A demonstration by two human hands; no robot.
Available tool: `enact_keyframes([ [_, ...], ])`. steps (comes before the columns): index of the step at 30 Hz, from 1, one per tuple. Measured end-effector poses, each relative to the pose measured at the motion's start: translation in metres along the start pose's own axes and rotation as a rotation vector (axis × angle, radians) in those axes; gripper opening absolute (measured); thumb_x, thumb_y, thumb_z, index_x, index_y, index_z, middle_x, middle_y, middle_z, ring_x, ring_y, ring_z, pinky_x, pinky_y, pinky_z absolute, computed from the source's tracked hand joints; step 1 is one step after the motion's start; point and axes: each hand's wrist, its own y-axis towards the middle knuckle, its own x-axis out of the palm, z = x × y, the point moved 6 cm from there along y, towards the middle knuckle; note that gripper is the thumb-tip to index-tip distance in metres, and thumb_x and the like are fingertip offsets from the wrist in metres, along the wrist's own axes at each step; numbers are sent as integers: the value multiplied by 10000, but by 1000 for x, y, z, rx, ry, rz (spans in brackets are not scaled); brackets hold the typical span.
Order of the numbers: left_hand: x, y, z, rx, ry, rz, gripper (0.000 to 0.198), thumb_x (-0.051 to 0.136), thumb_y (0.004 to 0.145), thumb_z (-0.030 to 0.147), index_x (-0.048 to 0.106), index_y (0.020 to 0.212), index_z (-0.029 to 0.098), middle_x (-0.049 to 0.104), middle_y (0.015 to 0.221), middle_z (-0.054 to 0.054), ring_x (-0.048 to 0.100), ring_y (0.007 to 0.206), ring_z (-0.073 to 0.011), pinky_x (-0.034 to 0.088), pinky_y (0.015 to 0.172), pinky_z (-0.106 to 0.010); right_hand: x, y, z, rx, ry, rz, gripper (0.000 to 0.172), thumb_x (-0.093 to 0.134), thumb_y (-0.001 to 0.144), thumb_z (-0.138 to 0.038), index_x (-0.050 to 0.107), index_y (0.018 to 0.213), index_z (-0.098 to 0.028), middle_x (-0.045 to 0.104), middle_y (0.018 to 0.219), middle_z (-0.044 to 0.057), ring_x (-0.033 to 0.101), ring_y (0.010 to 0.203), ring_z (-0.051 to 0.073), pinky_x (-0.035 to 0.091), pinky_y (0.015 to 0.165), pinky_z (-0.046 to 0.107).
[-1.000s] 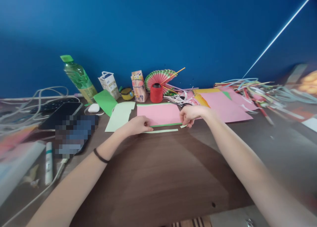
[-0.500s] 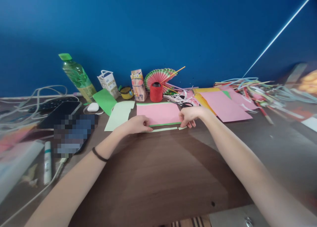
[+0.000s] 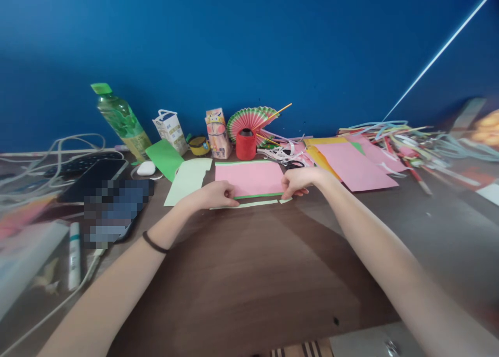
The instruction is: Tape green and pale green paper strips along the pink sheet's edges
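Head view: long strip (image 3: 259,203), short strip (image 3: 286,201), nearly end to end, before pink sheet (image 3: 253,179).
Left hand (image 3: 217,195) at long, right hand (image 3: 299,182) at short; fingers curled, grip unclear. Apparently aligning; next calls for steady touch.

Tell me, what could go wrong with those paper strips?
The short strip by the right hand is separate from the long strip, so they might end up crooked. The long strip is narrow; it could bend or tear if the left hand drags it. Either hand might nudge the nearby pink sheet.
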Motion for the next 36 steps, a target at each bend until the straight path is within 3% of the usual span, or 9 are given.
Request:
enact_keyframes([
  [17,0,2,1,35,8,4,296,575,652,404,388,585,186,416,578,35,367,542,-104,272,510,-232,3,-1,-11,-62,-27,-11,325,670,637,-448,517,604,-163,421,426,-63,363,398,50,296,452,213],
  [26,-2,4,-7,65,-162,-51,267,533,694,435,546,713,169,503,660,26,423,622,-118,315,569,-229,4,-1,-9,-87,-18,-41,352,658,622,-479,522,631,-154,419,433,-65,360,405,45,285,451,208],
  [36,-1,7,-6,60,-142,-1,252,588,623,407,487,637,177,442,582,38,390,568,-114,300,540,-235,3,1,-6,-81,-14,-39,330,665,632,-455,523,625,-157,425,439,-61,361,408,49,291,457,213],
])
